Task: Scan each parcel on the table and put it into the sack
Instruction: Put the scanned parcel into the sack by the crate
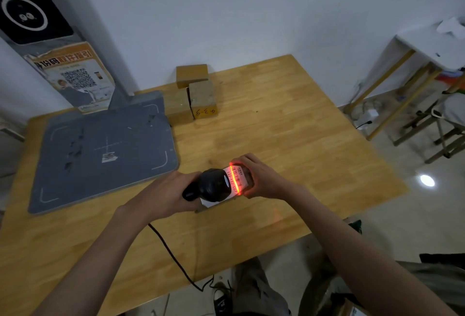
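Note:
My left hand (166, 193) grips a black handheld barcode scanner (212, 185) just above the wooden table (289, 134). Its red scan line falls across the barcode label of a small parcel (239, 180). My right hand (261, 177) holds that parcel by its far end, label up, right in front of the scanner. Three brown cardboard parcels (198, 97) sit stacked together at the back of the table, one marked "4-3-9". The sack is partly visible at the bottom right (427, 280), beside my leg.
A grey scanning mat (100, 147) with a tall stand and a QR poster (75, 76) fills the table's left side. The scanner's black cable (171, 255) trails off the front edge. A white side table (427, 49) and stools stand on the floor to the right.

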